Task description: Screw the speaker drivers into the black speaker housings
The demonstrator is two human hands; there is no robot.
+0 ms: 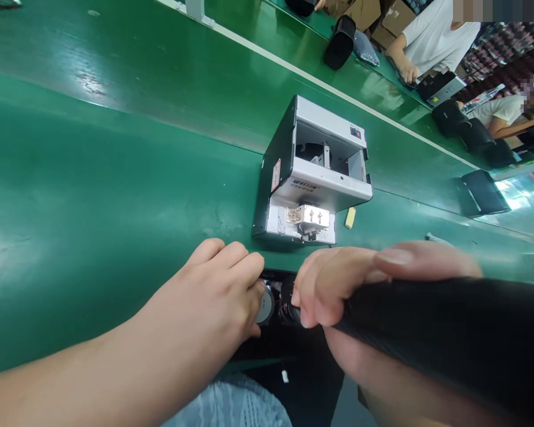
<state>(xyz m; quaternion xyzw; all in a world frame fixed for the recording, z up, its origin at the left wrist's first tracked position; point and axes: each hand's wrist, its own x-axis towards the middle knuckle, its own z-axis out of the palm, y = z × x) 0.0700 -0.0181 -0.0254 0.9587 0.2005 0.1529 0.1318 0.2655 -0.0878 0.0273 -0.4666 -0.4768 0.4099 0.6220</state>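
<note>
My left hand [218, 290] is curled over a round part with a shiny silver face [266, 303], and my fingers press close around it, but my hand hides too much for me to tell if I really have hold of it. My right hand [329, 290] is closed around a long black tube [436, 332], with my thumb lying on top. The tips of those fingers are just beside a dark round part with thin red wires [288, 303]. Both round parts sit side by side at the near edge of a green conveyor belt [115, 178], so my work right now is right there at my belly. My hands are very close together, so any move here needs care, or they will bump each other and the wires. In front of my hands sits a white and black screw feeder [320, 184] with a small red switch [355, 133]. A little yellow block [350, 217] lies just beside it. Farther away, across the belt, a co-worker in a white shirt [431, 41] sits by a black and silver box [440, 89], and black cases [449, 117] stand in a row.
</note>
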